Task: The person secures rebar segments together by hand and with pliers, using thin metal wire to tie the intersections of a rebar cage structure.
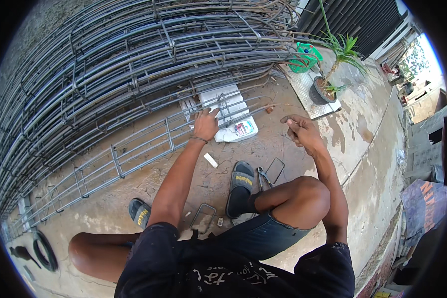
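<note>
A long, narrow rebar cage [171,133] lies slantwise on the ground in front of me. My left hand [206,124] is on its near bars, fingers curled over the steel beside a white sack [228,94] under the cage's right end. To the right, off the cage, I hold up my right hand [304,133] with its fingers bent in and pressed together; anything pinched there is too small to make out. Pliers [264,178] lie beside my right sandal, close to a rectangular wire stirrup [274,171]. Another stirrup [202,217] rests between my feet.
A high stack of rebar cages [149,44] fills the far left. Beyond my right hand stand a potted plant [323,92] and a green plastic basket [304,57]. A white strip [210,160] lies on the concrete; a black tyre-like ring [44,251] is at lower left.
</note>
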`<control>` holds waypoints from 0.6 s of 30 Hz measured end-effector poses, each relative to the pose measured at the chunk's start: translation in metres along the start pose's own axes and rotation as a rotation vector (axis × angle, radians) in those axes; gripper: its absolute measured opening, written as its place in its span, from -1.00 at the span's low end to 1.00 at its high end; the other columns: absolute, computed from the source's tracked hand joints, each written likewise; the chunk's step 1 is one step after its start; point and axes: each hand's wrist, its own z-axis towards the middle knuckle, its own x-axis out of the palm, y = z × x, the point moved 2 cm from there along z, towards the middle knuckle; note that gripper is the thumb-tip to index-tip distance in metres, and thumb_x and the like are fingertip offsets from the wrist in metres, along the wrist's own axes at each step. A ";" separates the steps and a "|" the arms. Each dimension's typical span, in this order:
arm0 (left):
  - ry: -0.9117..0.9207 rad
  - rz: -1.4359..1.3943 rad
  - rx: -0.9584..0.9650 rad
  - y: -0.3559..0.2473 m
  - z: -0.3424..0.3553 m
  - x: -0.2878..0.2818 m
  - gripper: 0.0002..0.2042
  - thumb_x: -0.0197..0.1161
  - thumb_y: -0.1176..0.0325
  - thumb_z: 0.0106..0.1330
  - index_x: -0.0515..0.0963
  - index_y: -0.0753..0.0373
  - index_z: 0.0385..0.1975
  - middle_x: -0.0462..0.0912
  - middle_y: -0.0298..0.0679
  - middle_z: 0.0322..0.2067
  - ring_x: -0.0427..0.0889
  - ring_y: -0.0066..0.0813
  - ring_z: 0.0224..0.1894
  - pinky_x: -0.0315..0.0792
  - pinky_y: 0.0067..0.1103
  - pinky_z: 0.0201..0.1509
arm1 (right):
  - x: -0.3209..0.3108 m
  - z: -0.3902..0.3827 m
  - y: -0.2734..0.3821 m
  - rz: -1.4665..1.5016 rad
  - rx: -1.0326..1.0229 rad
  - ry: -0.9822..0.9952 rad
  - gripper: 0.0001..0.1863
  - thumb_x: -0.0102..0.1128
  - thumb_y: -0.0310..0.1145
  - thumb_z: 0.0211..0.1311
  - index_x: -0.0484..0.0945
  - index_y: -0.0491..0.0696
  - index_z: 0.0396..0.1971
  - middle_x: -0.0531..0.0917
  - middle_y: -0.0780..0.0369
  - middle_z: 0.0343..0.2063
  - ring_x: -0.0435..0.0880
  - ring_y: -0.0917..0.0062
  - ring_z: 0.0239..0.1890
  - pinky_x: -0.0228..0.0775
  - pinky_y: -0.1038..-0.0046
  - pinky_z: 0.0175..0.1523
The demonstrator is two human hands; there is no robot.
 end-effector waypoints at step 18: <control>0.436 0.278 -0.119 -0.024 0.028 0.042 -0.13 0.55 0.11 -0.28 0.33 0.29 0.13 0.48 0.01 0.02 0.47 -0.03 0.07 0.36 -0.27 0.13 | 0.039 -0.159 -0.319 0.572 0.391 -0.219 -0.78 0.01 -0.31 0.35 0.52 -0.06 -0.11 0.30 0.43 -0.73 0.18 0.79 -0.71 -0.01 0.64 -0.62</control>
